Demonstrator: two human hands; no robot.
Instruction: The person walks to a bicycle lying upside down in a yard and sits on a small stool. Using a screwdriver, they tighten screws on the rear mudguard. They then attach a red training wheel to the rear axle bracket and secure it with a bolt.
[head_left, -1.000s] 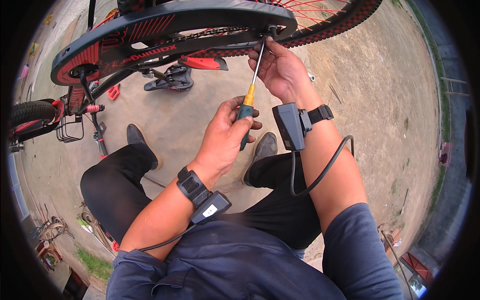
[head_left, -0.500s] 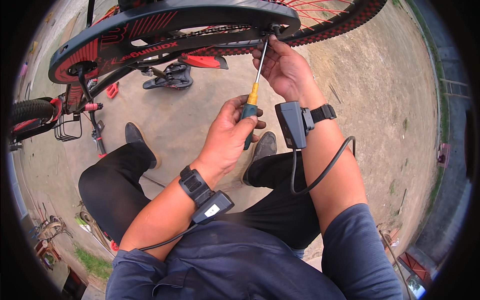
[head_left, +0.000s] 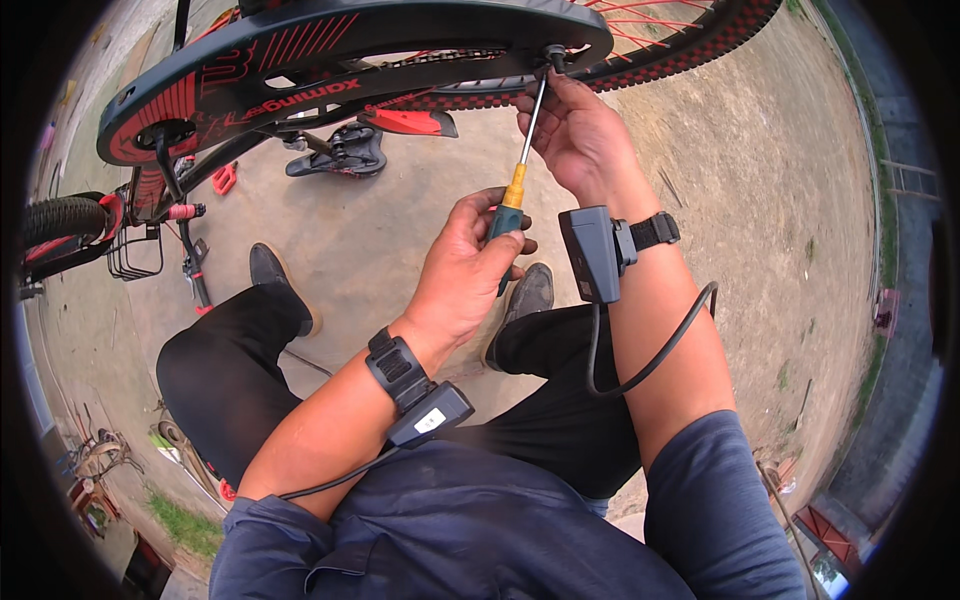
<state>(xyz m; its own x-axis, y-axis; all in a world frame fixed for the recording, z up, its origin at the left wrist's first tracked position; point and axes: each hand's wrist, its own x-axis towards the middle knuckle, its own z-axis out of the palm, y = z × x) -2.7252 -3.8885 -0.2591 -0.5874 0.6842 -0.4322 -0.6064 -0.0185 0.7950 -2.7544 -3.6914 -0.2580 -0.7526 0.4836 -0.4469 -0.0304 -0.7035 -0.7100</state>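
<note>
An upside-down bicycle with a dark chain guard (head_left: 450, 30) with red markings spans the upper part of the view. My left hand (head_left: 465, 260) is wrapped round the green and yellow handle of a screwdriver (head_left: 521, 180), its shaft slanting up to the guard's right end. Up there my right hand (head_left: 580, 135) has its thumb and fingers closed beside the screwdriver's tip, just below a black axle end (head_left: 556, 55). Whatever those fingertips pinch is hidden. The chain (head_left: 430, 62) shows through the guard's slot.
The rear wheel's tyre (head_left: 690, 60) with red spokes curves behind my right hand. The black saddle (head_left: 350, 155) rests on the ground, with a red mudguard (head_left: 415, 122) above it. To the left are a wire basket (head_left: 135, 255) and the front tyre (head_left: 60, 225).
Both hands and the screwdriver have shifted slightly to the right. The guard's right end has moved a little right too. Both grips stay the same.
</note>
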